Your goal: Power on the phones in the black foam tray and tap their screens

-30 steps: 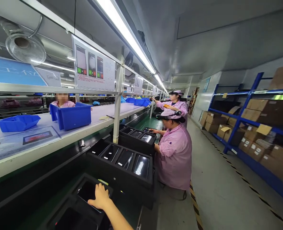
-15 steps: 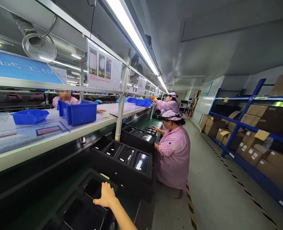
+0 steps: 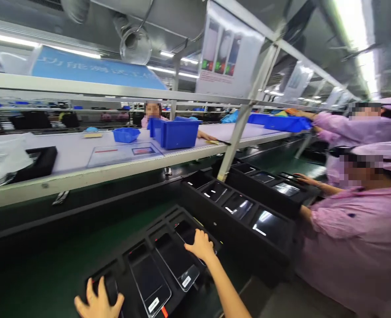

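Observation:
A black tray [image 3: 139, 245] with slots holding several dark-screened phones lies on the green belt in front of me. My right hand [image 3: 200, 245] rests with curled fingers on the phone [image 3: 186, 231] in the rightmost slot. My left hand [image 3: 98, 303] lies at the tray's left end, fingers spread over a dark phone [image 3: 109, 285] there. Two more phones [image 3: 176, 261] with white labels lie face up between my hands.
A second black tray [image 3: 238, 207] of phones sits further right, and a third [image 3: 268, 179] under the hands of a co-worker in pink [image 3: 351, 234]. A white shelf [image 3: 83, 174] above carries blue bins [image 3: 175, 132]. More people work beyond.
The view has swung left and down, bringing my left hand and the whole near tray into sight. My right hand stays on the rightmost phone.

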A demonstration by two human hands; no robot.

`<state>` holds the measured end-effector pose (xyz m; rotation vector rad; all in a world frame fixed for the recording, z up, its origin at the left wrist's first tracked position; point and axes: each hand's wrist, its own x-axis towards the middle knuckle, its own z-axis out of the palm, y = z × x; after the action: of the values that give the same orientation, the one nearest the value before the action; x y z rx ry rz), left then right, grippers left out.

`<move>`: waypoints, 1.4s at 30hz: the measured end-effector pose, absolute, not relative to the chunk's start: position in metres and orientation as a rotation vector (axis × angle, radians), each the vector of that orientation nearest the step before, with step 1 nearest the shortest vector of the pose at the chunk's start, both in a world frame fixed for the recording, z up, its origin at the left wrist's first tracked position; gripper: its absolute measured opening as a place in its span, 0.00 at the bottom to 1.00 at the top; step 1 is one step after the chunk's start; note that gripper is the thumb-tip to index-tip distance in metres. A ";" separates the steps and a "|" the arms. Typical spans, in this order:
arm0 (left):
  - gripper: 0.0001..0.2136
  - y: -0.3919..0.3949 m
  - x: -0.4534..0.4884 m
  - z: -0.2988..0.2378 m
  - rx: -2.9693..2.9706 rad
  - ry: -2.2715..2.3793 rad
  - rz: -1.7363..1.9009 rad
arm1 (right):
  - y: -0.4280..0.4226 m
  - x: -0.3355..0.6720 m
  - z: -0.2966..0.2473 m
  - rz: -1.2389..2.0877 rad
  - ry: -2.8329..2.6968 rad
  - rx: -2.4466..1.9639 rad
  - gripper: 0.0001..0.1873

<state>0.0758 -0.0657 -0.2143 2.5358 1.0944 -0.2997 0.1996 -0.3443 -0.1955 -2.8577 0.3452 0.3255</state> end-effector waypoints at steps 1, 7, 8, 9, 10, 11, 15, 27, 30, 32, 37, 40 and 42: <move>0.29 -0.067 0.077 -0.209 2.522 1.082 -0.289 | -0.343 0.199 -0.196 0.320 0.341 -2.868 0.39; 0.27 -0.068 0.078 -0.189 2.460 1.044 -0.286 | -0.341 0.199 -0.196 0.397 0.335 -2.909 0.36; 0.28 -0.068 0.078 -0.188 2.456 1.040 -0.277 | -0.341 0.199 -0.196 0.412 0.335 -2.915 0.38; 0.28 -0.068 0.078 -0.187 2.457 1.034 -0.265 | -0.341 0.199 -0.196 0.430 0.335 -2.919 0.39; 0.27 -0.069 0.077 -0.187 2.460 1.029 -0.250 | -0.341 0.199 -0.196 0.444 0.333 -2.922 0.39; 0.27 -0.069 0.077 -0.187 2.461 1.021 -0.234 | -0.341 0.200 -0.196 0.456 0.330 -2.924 0.38; 0.28 -0.071 0.077 -0.189 2.455 1.006 -0.200 | -0.341 0.201 -0.197 0.480 0.343 -2.928 0.35; 0.40 -0.076 0.100 -0.192 3.013 -0.309 -0.445 | -0.306 0.159 -0.194 0.127 0.108 -3.002 0.38; 0.42 -0.087 0.125 -0.183 2.974 -0.668 -0.585 | -0.284 0.143 -0.193 0.345 -0.048 -2.978 0.39; 0.40 -0.093 0.138 -0.182 2.971 -0.781 -0.620 | -0.275 0.139 -0.193 0.389 -0.041 -2.994 0.41; 0.38 -0.098 0.147 -0.183 3.013 -0.874 -0.641 | -0.272 0.144 -0.196 0.375 -0.024 -2.963 0.44; 0.37 -0.099 0.146 -0.177 3.023 -0.891 -0.660 | -0.271 0.149 -0.201 0.319 -0.021 -2.948 0.45; 0.34 -0.099 0.145 -0.172 3.010 -0.912 -0.671 | -0.270 0.151 -0.203 0.281 -0.027 -2.939 0.45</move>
<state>0.1450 -0.0990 -0.1721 3.0102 -0.9122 -0.6709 0.1513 -0.2697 -0.2031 -2.9389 -0.0267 0.2814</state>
